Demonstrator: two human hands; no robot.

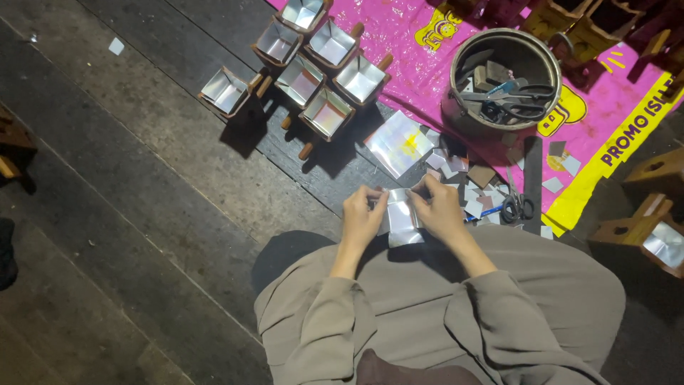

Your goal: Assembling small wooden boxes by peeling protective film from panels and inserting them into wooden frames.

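Floor: dark wooden planks (142,178), you sit on them, knees forward.
Sheet: pink printed plastic sheet (399,28) spread at the far right.
Pot: round metal pot (456,107) on the sheet, scissors (509,100) and scraps inside.
Boxes: cluster of foil-lined boxes (306,78) with wooden handles, far left of the pot.
Foil piece: silvery foil piece (401,221) above your lap, between both hands.
Left hand: your left hand (363,217) pinches the foil's left edge.
Right hand: your right hand (438,210) grips its right edge, fingers curled.

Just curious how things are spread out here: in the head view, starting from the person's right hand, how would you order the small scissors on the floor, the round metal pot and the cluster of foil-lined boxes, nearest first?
From the right hand:
1. Small scissors, on the floor just to its right.
2. Round metal pot, farther up and right, on the pink sheet.
3. Foil-lined boxes, up and left on the dark boards; the cluster's nearest box roughly ties with the pot.
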